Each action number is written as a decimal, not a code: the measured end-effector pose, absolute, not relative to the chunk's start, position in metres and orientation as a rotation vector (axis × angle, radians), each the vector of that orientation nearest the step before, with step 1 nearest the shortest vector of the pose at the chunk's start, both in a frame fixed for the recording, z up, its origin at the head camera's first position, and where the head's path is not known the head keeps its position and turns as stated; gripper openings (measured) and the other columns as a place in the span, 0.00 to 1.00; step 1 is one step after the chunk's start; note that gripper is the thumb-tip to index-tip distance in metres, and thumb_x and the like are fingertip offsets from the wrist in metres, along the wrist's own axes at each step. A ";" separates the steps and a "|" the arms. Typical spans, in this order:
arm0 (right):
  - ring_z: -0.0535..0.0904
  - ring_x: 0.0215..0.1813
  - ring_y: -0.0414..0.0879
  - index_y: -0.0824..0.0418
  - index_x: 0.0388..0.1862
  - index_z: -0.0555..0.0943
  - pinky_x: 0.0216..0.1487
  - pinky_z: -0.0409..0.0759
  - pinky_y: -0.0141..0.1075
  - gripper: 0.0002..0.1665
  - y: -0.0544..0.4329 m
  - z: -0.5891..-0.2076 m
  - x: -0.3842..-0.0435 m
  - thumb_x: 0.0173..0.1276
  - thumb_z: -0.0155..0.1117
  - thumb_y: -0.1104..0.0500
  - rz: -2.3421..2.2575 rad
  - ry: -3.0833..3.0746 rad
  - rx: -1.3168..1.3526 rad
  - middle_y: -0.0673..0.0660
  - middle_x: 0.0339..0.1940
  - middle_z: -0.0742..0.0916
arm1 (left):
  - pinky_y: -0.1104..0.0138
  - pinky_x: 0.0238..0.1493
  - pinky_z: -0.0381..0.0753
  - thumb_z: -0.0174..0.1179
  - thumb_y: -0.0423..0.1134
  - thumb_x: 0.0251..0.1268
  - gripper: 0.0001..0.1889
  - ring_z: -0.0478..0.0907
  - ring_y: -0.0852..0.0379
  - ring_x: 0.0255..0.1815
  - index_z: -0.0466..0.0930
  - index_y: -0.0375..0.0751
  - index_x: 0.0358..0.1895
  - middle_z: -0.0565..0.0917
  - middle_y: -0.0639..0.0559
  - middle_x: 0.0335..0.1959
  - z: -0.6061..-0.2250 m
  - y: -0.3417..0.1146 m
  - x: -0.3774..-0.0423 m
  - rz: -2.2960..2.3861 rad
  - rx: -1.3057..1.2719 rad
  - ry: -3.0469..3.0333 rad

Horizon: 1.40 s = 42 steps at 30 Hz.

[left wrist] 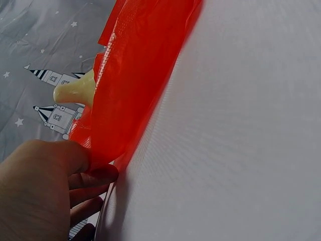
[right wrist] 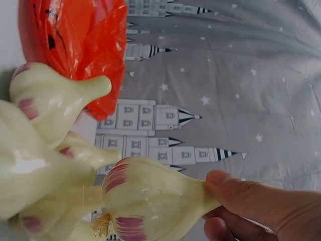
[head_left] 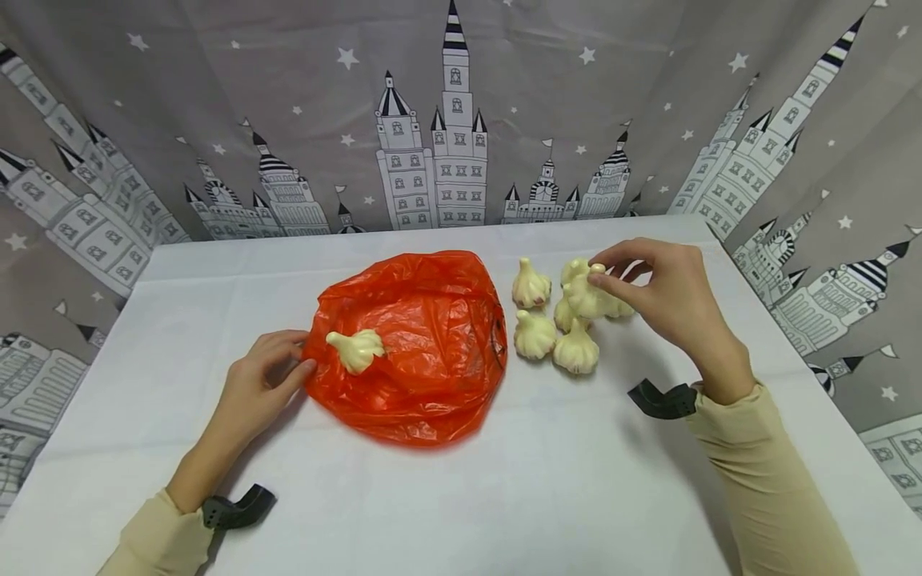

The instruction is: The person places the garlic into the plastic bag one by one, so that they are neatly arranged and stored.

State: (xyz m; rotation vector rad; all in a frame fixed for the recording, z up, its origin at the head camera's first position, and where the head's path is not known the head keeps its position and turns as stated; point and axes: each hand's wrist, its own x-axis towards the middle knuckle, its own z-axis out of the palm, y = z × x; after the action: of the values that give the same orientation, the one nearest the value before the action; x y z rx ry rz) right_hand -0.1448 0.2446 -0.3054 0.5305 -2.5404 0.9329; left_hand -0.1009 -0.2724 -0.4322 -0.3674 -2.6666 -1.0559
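A red plastic bag [head_left: 439, 352] lies spread on the white table, with a garlic bulb [head_left: 356, 350] near its left side. My left hand [head_left: 262, 380] pinches the bag's left edge between thumb and fingers; in the left wrist view the red film [left wrist: 130, 100] rises from that grip. On the right, my right hand [head_left: 666, 296] holds a garlic bulb [right wrist: 155, 198] by its stem, thumb against fingertips, above a cluster of others. Just left of that hand stand more bulbs, among them one at the back [head_left: 531, 286] and one at the front [head_left: 576, 350].
The white-covered table [head_left: 461, 496] reaches back to a grey curtain [head_left: 302, 64] printed with castles and stars. A black wrist mount [head_left: 238, 508] sticks out from the left sleeve, and another black mount [head_left: 661, 400] from the right sleeve.
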 end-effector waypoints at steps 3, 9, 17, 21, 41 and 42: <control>0.82 0.37 0.34 0.58 0.43 0.92 0.39 0.82 0.26 0.09 0.237 -0.305 -0.147 0.64 0.80 0.62 0.927 -2.539 0.554 0.50 0.37 0.93 | 0.91 0.61 0.59 0.69 0.33 0.69 0.03 0.75 0.42 0.67 0.85 0.42 0.38 0.85 0.41 0.61 -0.433 -0.272 -0.100 -1.058 -0.363 -2.660; 0.83 0.37 0.38 0.58 0.43 0.92 0.39 0.82 0.26 0.09 0.222 -0.304 -0.152 0.64 0.81 0.61 0.954 -2.532 0.605 0.49 0.37 0.93 | 0.91 0.62 0.59 0.70 0.31 0.67 0.03 0.76 0.42 0.67 0.85 0.42 0.38 0.85 0.40 0.60 -0.434 -0.269 -0.099 -1.082 -0.387 -2.637; 0.84 0.37 0.41 0.58 0.42 0.92 0.40 0.84 0.33 0.08 0.196 -0.306 -0.162 0.64 0.80 0.61 1.058 -2.543 0.636 0.51 0.37 0.93 | 0.91 0.63 0.58 0.71 0.30 0.66 0.04 0.76 0.42 0.66 0.85 0.42 0.37 0.86 0.40 0.60 -0.433 -0.268 -0.099 -1.065 -0.412 -2.625; 0.85 0.37 0.43 0.59 0.42 0.92 0.41 0.86 0.38 0.07 0.176 -0.303 -0.169 0.65 0.80 0.61 1.108 -2.545 0.669 0.52 0.38 0.93 | 0.90 0.65 0.59 0.70 0.28 0.65 0.05 0.77 0.42 0.64 0.84 0.41 0.36 0.86 0.39 0.58 -0.431 -0.269 -0.100 -1.059 -0.440 -2.597; 0.87 0.38 0.46 0.62 0.42 0.92 0.41 0.87 0.38 0.07 0.098 -0.301 -0.195 0.66 0.79 0.61 1.225 -2.504 0.763 0.55 0.39 0.93 | 0.91 0.63 0.59 0.71 0.30 0.66 0.05 0.76 0.41 0.66 0.84 0.42 0.36 0.86 0.39 0.59 -0.430 -0.271 -0.098 -1.067 -0.420 -2.615; 0.87 0.38 0.46 0.62 0.42 0.92 0.42 0.87 0.38 0.07 0.094 -0.301 -0.196 0.66 0.79 0.61 1.230 -2.506 0.770 0.55 0.38 0.93 | 0.90 0.63 0.59 0.71 0.30 0.66 0.05 0.76 0.42 0.66 0.84 0.42 0.36 0.86 0.40 0.59 -0.431 -0.271 -0.098 -1.070 -0.421 -2.614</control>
State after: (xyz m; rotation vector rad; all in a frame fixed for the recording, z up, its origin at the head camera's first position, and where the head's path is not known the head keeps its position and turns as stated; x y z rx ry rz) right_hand -0.1962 0.0940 -0.3009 0.7701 -2.5059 1.2303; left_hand -0.0980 -0.2711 -0.4305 -0.4215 -2.6136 -1.0705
